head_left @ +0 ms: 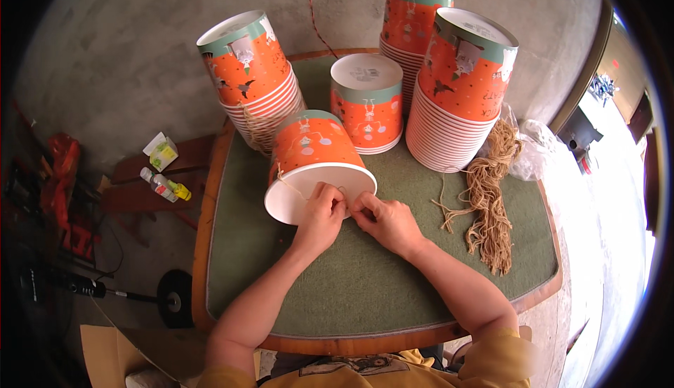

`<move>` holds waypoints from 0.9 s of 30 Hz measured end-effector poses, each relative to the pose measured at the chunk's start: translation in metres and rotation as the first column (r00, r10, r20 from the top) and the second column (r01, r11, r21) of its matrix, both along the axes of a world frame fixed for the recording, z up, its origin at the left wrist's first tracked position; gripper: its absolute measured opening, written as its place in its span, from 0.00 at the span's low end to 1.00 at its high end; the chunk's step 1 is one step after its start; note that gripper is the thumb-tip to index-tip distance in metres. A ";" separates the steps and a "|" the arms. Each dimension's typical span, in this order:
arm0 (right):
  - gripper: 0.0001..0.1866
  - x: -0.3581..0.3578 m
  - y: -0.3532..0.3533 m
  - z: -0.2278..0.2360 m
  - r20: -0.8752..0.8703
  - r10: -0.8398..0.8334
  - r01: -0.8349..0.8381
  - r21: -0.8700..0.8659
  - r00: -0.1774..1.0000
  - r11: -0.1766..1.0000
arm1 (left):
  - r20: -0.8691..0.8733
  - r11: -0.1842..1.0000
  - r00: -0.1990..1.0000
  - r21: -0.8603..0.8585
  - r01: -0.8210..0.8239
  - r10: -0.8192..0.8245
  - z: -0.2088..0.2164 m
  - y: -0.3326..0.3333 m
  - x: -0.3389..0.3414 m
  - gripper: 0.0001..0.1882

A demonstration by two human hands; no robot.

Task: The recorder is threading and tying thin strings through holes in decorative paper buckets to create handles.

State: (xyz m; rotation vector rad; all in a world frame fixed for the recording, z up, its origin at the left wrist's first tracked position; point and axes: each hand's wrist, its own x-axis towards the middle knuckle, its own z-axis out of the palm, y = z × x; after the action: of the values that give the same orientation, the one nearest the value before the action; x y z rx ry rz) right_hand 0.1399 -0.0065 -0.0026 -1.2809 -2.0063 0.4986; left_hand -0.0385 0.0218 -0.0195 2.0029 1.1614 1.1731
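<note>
An orange paper bucket point(316, 142) with a green band lies tipped on the table, its white mouth facing me. A thin piece of twine point(289, 183) comes through the left side of its rim and runs inside toward my left hand point(325, 211). That hand is closed in a pinch on the twine, in front of the mouth. Close beside it, my right hand point(386, 221) is closed with its fingertips at the right edge of the rim. The fingers partly hide what lies between them.
Upside-down stacks of matching buckets stand at the left point(256, 72), back point(414, 19) and right point(456, 86); a shorter bucket point(366, 103) sits between. A bundle of twine point(491, 205) and clear plastic bag point(535, 149) lie right. A bench point(133, 170) with bottles point(158, 184) stands left.
</note>
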 end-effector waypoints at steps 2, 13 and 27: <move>0.07 0.000 0.000 0.000 0.002 0.013 -0.013 0.003 1.000 1.000 | -0.003 1.000 1.000 0.015 -0.010 0.010 0.001 -0.001 0.000 0.05; 0.10 0.000 -0.006 0.005 0.170 0.004 -0.014 0.058 0.985 0.998 | -0.061 0.995 0.996 0.075 -0.066 0.071 -0.003 0.002 0.000 0.06; 0.08 -0.006 -0.010 0.001 0.336 -0.013 -0.072 0.239 0.942 0.968 | -0.083 0.993 0.992 0.076 -0.090 0.096 -0.001 0.003 0.002 0.06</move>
State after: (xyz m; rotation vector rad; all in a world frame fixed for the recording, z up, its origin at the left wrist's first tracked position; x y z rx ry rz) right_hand 0.1343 -0.0165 -0.0017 -1.2420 -2.2848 0.0338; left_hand -0.0369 0.0247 -0.0204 2.0913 1.2846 1.2003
